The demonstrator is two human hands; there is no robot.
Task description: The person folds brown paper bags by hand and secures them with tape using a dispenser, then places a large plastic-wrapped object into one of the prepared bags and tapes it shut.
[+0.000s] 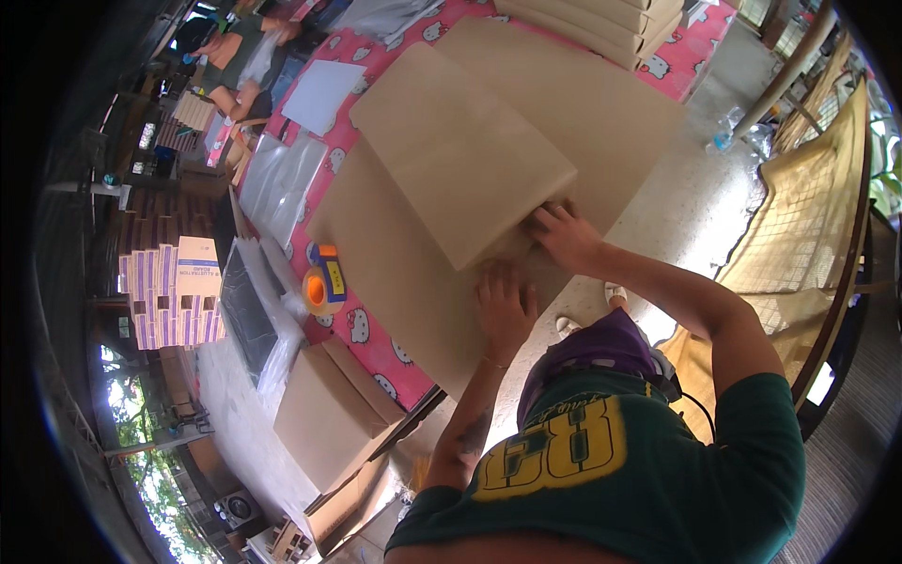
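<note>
Wrapping stage, seemingly: left hand lay flat, fingers spread, on large tan kraft paper sheet; right hand curled, gripped folded flap edge. Crease needed firm pressing.

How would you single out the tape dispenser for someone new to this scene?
Find the long table with the pink cartoon-print cover. Left of the big brown cardboard sheets under the person's left hand, at the cover's edge, sits the tape dispenser. It is the only orange roll with a blue-and-yellow body among flat brown, white and clear things.
</note>
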